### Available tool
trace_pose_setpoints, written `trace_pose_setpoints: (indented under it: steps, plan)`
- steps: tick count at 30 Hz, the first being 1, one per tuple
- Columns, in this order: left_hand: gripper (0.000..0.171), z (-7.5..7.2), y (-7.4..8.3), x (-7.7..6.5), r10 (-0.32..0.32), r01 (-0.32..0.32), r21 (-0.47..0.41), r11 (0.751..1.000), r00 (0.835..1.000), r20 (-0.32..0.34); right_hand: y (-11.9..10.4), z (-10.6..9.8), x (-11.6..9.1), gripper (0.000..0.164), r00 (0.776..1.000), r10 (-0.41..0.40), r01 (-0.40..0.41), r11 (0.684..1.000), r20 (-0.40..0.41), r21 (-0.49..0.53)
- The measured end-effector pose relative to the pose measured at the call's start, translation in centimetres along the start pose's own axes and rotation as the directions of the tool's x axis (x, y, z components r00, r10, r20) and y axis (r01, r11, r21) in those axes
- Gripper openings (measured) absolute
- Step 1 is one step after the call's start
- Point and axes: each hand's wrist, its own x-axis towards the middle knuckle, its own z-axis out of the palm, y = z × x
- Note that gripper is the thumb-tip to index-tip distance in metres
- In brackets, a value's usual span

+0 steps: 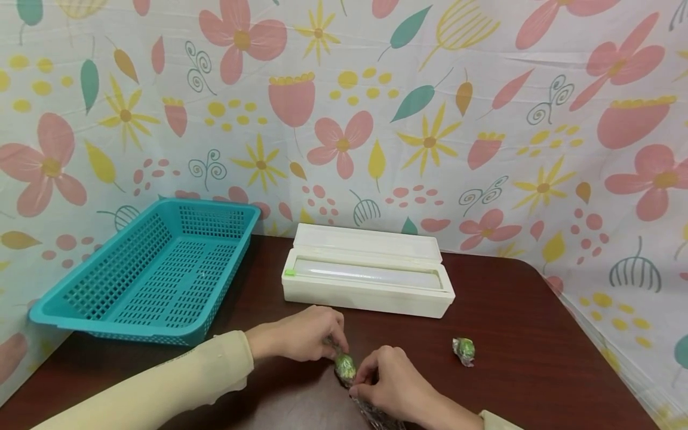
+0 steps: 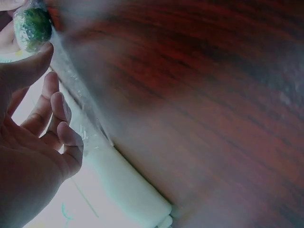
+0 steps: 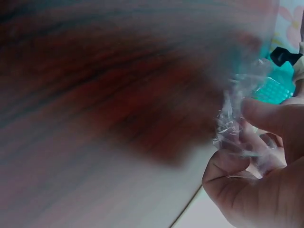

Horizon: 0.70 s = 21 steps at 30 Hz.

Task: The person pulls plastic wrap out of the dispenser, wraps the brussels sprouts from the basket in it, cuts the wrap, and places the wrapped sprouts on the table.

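Between my two hands, low in the head view, is a small green round thing wrapped in clear cling film [image 1: 346, 368]. My left hand [image 1: 307, 334] pinches its far end. In the left wrist view, the left thumb [image 2: 35, 66] lies against the shiny green ball [image 2: 33, 29], and the other fingers are loosely bent. My right hand [image 1: 396, 382] pinches the near end of the film. The right wrist view shows crumpled cling film [image 3: 229, 124] between the right thumb and fingers. Loose film [image 1: 378, 415] trails below that hand.
A second film-wrapped green ball [image 1: 465, 350] lies on the dark wood table [image 1: 529, 334] at right. Behind the hands stands a white box [image 1: 365, 298], lid raised, with a film roll [image 1: 368, 273] inside. A turquoise basket [image 1: 215, 304] stands at left, before a flowered cloth [image 1: 344, 77].
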Motion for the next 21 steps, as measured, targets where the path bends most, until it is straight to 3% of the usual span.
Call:
trace_pose_setpoints:
  steps: [8, 11, 13, 16, 18, 21]
  plan:
    - [0.018, 0.4, 0.0, -0.2, -0.009, 0.008, -0.043, 0.999, 1.0, -0.012, -0.7, -0.1, -0.3, 0.016, 1.0, -0.009, 0.008, 0.999, 0.024, 0.042]
    - [0.02, 0.2, 0.8, -0.9, -0.067, 0.059, -0.086, 0.995, 0.994, -0.089, -0.8, -1.1, -0.8, 0.009, 0.996, -0.09, 0.09, 0.996, 0.0, 0.009]
    - [0.018, 0.2, 1.8, -1.6, -0.138, 0.114, -0.149, 0.982, 0.977, -0.162, -0.4, -2.1, -1.2, 0.005, 0.988, -0.156, 0.155, 0.987, -0.016, -0.035]
    - [0.013, 0.5, 3.4, -2.6, -0.253, 0.185, -0.269, 0.945, 0.936, -0.244, 0.5, -3.8, -1.9, 0.013, 0.976, -0.215, 0.216, 0.975, 0.014, -0.057]
    - [0.016, 0.9, 4.3, -3.0, -0.304, 0.212, -0.332, 0.919, 0.918, -0.256, 1.2, -4.9, -2.4, 0.023, 0.968, -0.241, 0.244, 0.969, 0.074, -0.033]
    - [0.022, 1.6, 5.1, -3.2, -0.344, 0.235, -0.379, 0.895, 0.905, -0.251, 1.9, -5.7, -2.9, 0.033, 0.939, -0.297, 0.3, 0.954, 0.172, 0.011]
